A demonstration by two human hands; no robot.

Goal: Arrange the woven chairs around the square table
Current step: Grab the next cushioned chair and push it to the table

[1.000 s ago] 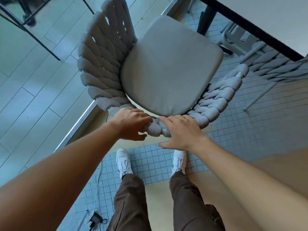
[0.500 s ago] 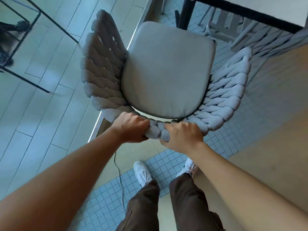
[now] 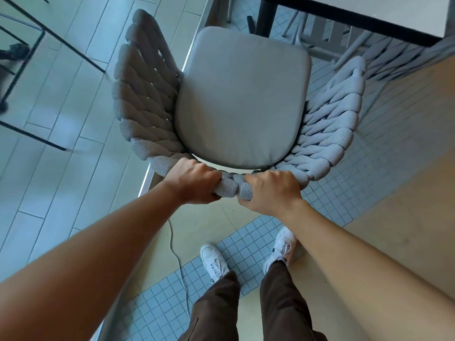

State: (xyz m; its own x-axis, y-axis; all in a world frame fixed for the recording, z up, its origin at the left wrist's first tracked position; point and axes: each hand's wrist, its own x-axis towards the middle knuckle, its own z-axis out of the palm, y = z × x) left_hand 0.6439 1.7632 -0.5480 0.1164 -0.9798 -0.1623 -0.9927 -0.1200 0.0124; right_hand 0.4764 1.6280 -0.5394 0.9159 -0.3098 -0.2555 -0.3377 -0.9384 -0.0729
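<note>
Got both hands clamped on the chunky knitted rope rim of the woven chair (image 3: pixel 147 94), left hand (image 3: pixel 194 180) and right hand (image 3: pixel 272 190) side by side at its back. Smooth grey rounded cushion (image 3: pixel 242 99) faces the dark-edged desk (image 3: pixel 369 13) just beyond.

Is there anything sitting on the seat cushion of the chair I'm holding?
No, the grey seat cushion is bare, while the left hand and right hand grip the woven backrest.
</note>
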